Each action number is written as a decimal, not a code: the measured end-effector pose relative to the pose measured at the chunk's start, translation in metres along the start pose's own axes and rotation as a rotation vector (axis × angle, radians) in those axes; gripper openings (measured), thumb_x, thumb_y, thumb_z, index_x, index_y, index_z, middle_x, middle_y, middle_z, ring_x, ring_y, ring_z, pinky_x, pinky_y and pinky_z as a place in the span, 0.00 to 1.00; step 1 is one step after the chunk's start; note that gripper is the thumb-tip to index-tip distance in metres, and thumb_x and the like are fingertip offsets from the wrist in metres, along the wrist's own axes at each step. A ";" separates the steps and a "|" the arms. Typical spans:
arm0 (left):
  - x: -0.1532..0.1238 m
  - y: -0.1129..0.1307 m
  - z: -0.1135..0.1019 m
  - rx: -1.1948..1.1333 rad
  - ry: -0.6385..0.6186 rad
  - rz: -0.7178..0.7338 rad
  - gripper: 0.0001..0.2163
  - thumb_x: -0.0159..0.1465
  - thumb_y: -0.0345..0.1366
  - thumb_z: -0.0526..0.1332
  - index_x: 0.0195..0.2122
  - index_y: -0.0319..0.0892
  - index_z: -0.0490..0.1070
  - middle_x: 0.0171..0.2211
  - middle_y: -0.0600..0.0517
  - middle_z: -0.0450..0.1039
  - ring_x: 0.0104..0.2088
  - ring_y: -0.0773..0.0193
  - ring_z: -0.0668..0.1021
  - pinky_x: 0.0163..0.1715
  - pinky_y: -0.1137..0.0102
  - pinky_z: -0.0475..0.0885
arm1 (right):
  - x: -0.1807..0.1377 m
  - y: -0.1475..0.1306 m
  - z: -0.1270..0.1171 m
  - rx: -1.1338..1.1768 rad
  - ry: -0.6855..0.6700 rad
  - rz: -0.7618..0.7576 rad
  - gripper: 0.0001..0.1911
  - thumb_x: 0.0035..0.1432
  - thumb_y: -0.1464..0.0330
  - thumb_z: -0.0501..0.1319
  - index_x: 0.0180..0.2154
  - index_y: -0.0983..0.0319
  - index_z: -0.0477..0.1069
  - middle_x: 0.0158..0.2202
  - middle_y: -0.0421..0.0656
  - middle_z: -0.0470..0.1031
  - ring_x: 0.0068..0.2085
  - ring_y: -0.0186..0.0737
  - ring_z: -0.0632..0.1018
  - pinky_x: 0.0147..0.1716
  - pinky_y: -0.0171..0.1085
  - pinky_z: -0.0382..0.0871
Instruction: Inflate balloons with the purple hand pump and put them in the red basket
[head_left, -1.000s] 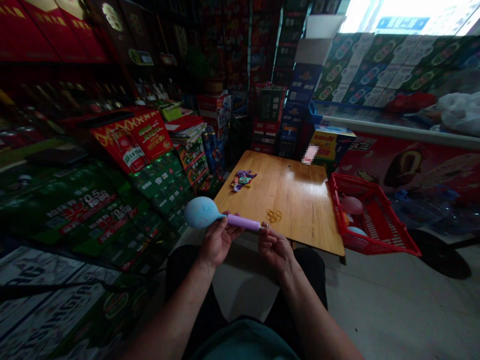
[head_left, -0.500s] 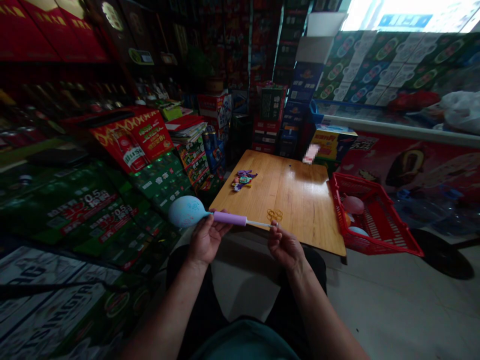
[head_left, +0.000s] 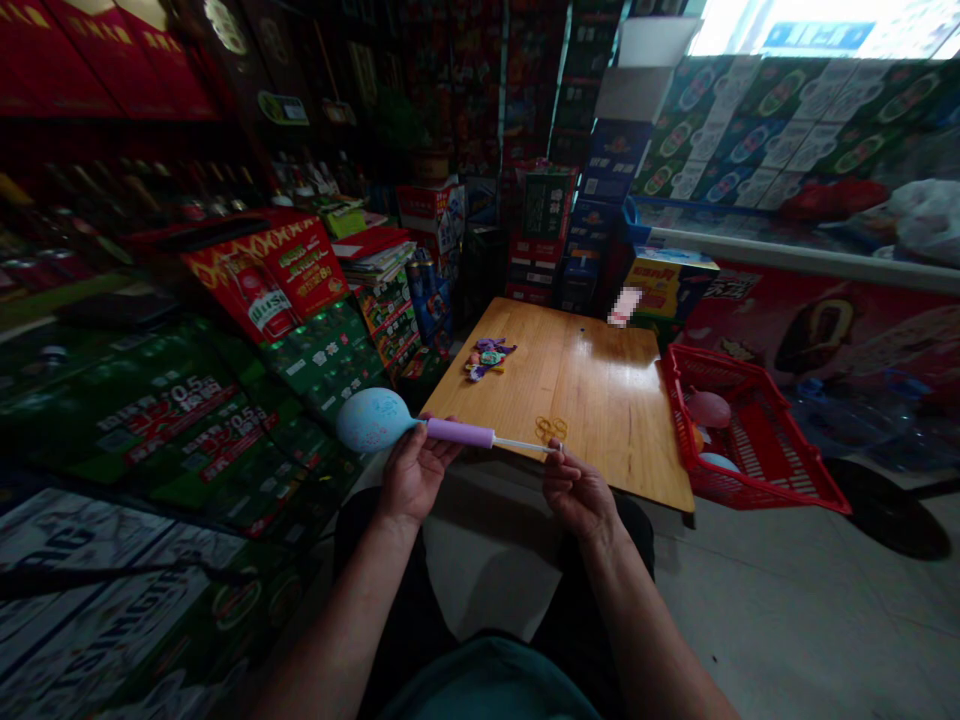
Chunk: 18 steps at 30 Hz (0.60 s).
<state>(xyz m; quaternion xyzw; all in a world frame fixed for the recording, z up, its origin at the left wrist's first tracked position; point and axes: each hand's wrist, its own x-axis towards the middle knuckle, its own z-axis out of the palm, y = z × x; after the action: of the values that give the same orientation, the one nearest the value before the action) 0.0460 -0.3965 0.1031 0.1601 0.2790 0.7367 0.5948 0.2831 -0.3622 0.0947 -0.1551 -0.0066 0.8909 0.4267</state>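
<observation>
A light blue balloon [head_left: 373, 419], partly inflated and printed with a pattern, sits on the left end of a purple hand pump [head_left: 460, 433]. My left hand [head_left: 417, 470] is closed around the pump's left end and the balloon's neck. At the other end a thin white rod sticks out of the pump, and my right hand [head_left: 576, 486] pinches its tip. Just beyond the right hand, several yellow rubber bands [head_left: 551, 428] lie on the wooden table [head_left: 577, 385]. Farther left on the table is a small pile of uninflated balloons [head_left: 489, 358], purple, green and other colours.
Right of the table stands a red plastic basket [head_left: 772, 440] holding a pink balloon [head_left: 709, 409] and others. Stacked green beer cartons [head_left: 330, 350] line the left side. A yellow and blue box [head_left: 667, 283] stands behind the table. A black wheel [head_left: 889, 508] lies beyond the basket.
My right hand has shifted very slightly to the right with the rod's tip. The balloon looks about the same size, and my left hand keeps its hold.
</observation>
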 end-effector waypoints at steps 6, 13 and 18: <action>-0.014 -0.019 0.010 -0.007 -0.074 -0.090 0.17 0.64 0.39 0.62 0.53 0.45 0.68 0.48 0.42 0.77 0.53 0.50 0.76 0.52 0.48 0.69 | 0.009 0.023 -0.004 0.012 -0.002 0.081 0.07 0.59 0.77 0.61 0.41 0.66 0.71 0.29 0.40 0.77 0.23 0.23 0.73 0.25 0.23 0.72; -0.013 -0.020 0.010 0.006 -0.069 -0.062 0.15 0.64 0.37 0.62 0.52 0.44 0.69 0.49 0.42 0.76 0.53 0.50 0.75 0.53 0.49 0.68 | 0.012 0.020 0.004 0.042 0.034 0.082 0.07 0.59 0.78 0.61 0.41 0.67 0.71 0.30 0.42 0.78 0.22 0.24 0.75 0.24 0.24 0.73; -0.007 -0.020 0.011 0.010 -0.063 -0.044 0.13 0.63 0.37 0.62 0.49 0.43 0.70 0.47 0.43 0.77 0.52 0.51 0.76 0.54 0.49 0.67 | 0.015 0.022 0.008 0.051 -0.009 0.084 0.06 0.60 0.78 0.60 0.40 0.66 0.71 0.28 0.40 0.77 0.21 0.23 0.72 0.22 0.23 0.70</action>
<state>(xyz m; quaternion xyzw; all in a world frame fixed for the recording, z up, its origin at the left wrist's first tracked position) 0.0692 -0.3978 0.1004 0.1803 0.2673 0.7166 0.6184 0.2557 -0.3635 0.0948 -0.1403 0.0207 0.9087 0.3925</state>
